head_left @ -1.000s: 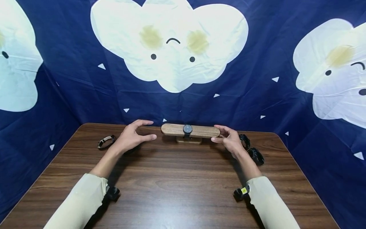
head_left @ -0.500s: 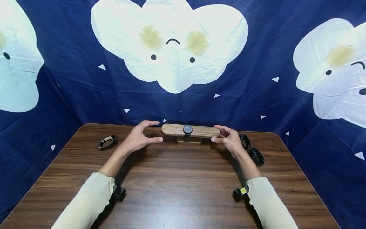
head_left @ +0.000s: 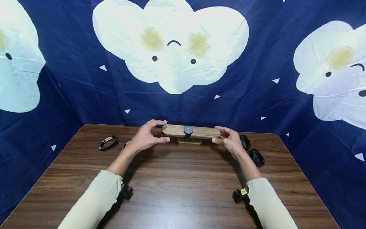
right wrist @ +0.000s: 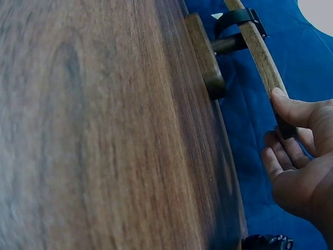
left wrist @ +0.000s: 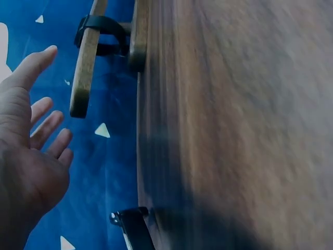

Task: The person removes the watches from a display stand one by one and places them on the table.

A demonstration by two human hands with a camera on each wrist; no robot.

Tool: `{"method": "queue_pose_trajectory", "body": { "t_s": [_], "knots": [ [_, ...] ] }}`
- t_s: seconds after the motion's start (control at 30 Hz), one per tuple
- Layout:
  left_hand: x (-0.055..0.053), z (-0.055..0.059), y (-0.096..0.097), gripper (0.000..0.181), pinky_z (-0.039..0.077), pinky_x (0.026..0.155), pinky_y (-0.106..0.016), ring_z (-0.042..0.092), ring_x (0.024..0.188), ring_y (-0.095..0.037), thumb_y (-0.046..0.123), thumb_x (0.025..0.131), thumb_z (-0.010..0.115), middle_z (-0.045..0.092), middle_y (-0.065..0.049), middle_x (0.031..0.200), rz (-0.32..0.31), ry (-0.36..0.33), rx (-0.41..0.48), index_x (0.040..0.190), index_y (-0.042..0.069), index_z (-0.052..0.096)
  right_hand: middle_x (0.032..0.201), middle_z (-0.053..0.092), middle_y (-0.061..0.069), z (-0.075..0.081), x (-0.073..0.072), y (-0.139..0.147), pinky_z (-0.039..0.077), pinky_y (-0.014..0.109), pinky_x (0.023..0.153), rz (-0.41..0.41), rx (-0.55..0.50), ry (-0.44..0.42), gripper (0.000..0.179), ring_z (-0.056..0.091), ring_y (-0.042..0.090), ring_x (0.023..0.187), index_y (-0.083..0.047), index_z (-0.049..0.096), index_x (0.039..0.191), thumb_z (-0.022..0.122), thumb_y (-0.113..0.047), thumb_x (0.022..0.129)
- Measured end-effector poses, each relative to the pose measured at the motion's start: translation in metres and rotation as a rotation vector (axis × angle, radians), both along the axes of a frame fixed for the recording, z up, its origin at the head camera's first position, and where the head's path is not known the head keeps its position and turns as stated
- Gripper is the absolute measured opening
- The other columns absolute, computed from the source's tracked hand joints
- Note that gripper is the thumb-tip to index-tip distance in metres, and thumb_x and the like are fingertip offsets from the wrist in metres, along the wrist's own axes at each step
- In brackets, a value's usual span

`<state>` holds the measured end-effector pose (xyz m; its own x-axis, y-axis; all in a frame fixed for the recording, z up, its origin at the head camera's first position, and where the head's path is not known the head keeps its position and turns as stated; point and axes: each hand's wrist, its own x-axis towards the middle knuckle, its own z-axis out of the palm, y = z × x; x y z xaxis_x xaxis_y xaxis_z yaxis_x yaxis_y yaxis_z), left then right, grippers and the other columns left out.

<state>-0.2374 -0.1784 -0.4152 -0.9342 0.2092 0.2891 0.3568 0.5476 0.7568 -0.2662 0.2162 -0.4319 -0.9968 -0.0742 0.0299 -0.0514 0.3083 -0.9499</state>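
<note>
A wooden watch stand stands at the back of the table, with a long rounded bar [head_left: 204, 132] above a small base [right wrist: 205, 57]. One dark watch [head_left: 188, 130] is strapped round the bar's middle. My right hand [head_left: 231, 141] pinches the bar's right end, its thumb on the near face in the right wrist view. At the opposite end, my left hand [head_left: 145, 137] holds its thumb and fingers spread on either side of the bar's tip. The left wrist view shows a gap between that hand [left wrist: 31, 135] and the bar [left wrist: 83, 83].
A watch [head_left: 115, 140] lies at the table's left, and another [head_left: 125, 144] is partly hidden by my left wrist. Two black watches [head_left: 245, 143] [head_left: 257, 157] lie beside my right forearm. Blue cloth [head_left: 200, 108] with clouds hangs behind the table [head_left: 183, 178].
My left hand has moved right, from well away to close by the bar's left end, uncovering part of a watch behind it. My right hand stays at the other end.
</note>
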Motion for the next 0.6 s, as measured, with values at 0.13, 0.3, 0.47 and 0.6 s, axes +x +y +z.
{"method": "queue_pose_trajectory", "body": {
  "t_s": [0.13, 0.3, 0.47, 0.6],
  "knots": [
    [-0.001, 0.003, 0.007, 0.076, 0.042, 0.13, -0.061, 0.056, 0.154, -0.035, 0.032, 0.084, 0.103, 0.069, -0.01, 0.154, -0.02, 0.028, -0.006, 0.15, 0.011, 0.071, 0.153, 0.07, 0.022, 0.0, 0.0, 0.0, 0.053, 0.009, 0.094, 0.004, 0.001, 0.007, 0.071, 0.067, 0.027, 0.138, -0.009, 0.066, 0.158, 0.092, -0.003, 0.092],
    [-0.004, 0.006, 0.014, 0.073, 0.043, 0.13, -0.061, 0.057, 0.153, -0.034, 0.03, 0.083, 0.103, 0.07, -0.009, 0.152, -0.036, 0.036, 0.001, 0.147, 0.012, 0.073, 0.15, 0.071, 0.021, 0.0, 0.0, 0.0, 0.054, 0.009, 0.096, 0.004, 0.004, 0.015, 0.071, 0.068, 0.025, 0.135, -0.009, 0.067, 0.157, 0.093, -0.004, 0.091],
    [-0.007, 0.006, 0.023, 0.073, 0.045, 0.128, -0.06, 0.059, 0.15, -0.034, 0.031, 0.085, 0.102, 0.069, -0.009, 0.153, -0.049, 0.033, 0.005, 0.148, 0.01, 0.072, 0.15, 0.071, 0.02, 0.0, 0.0, 0.001, 0.055, 0.011, 0.098, 0.005, 0.004, 0.012, 0.071, 0.069, 0.023, 0.136, -0.009, 0.067, 0.157, 0.093, -0.005, 0.091],
    [-0.008, 0.005, 0.026, 0.074, 0.048, 0.121, -0.056, 0.061, 0.144, -0.033, 0.031, 0.084, 0.102, 0.069, -0.009, 0.152, -0.051, 0.016, 0.012, 0.149, 0.009, 0.072, 0.152, 0.071, 0.019, -0.002, 0.0, 0.001, 0.053, 0.01, 0.099, 0.004, 0.007, 0.006, 0.072, 0.068, 0.021, 0.137, -0.009, 0.066, 0.158, 0.093, -0.005, 0.091]
  ]
}}
